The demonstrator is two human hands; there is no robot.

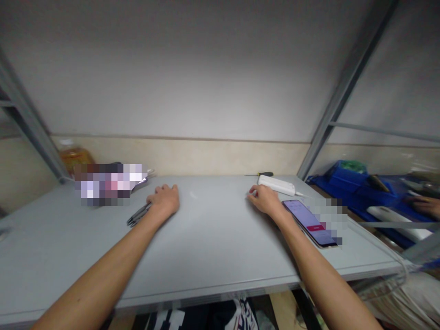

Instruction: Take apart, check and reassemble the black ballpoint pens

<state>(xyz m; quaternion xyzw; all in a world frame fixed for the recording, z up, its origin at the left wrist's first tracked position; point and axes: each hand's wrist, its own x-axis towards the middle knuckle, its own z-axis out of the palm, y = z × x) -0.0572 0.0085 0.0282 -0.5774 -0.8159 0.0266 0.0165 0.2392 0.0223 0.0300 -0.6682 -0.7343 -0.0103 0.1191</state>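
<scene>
- Palm-down over the light grey, smooth-topped desk (213, 243): left hand (164, 200), fingers loosely bent; underside hidden, so impossible to tell whether clenched, released or grasping something.
- Just beside the left wrist, on its outer side: slim dark grey and black pens (139, 214), bunched together at a slant on the desk; contact with the hand too unclear to confirm.
- Well apart from the left, in the right half of the desk: right hand (265, 199), released, fingers relaxed and slightly curled.
- Just beyond the right hand: long, rounded white plastic bar (277, 185), with a thin white cable (302, 195) at its right end.
- Behind that bar, near the back edge: small screwdriver with a black and yellow handle (265, 174), shaft toward the left.
- Just right of the right forearm: flat, dark-edged smartphone (305, 220), face up, lavender screen lit with a red patch; surroundings partly pixelated.
- Toward the back left corner: clear bottle of amber liquid with a white cap (77, 155), behind a heavily pixelated heap (112, 184), contents unreadable.
- At far right, past the grey metal frame post (321, 130): blue plastic bins (347, 181), a long white object (395, 221) and a co-worker's hand (428, 205), blurred.
</scene>
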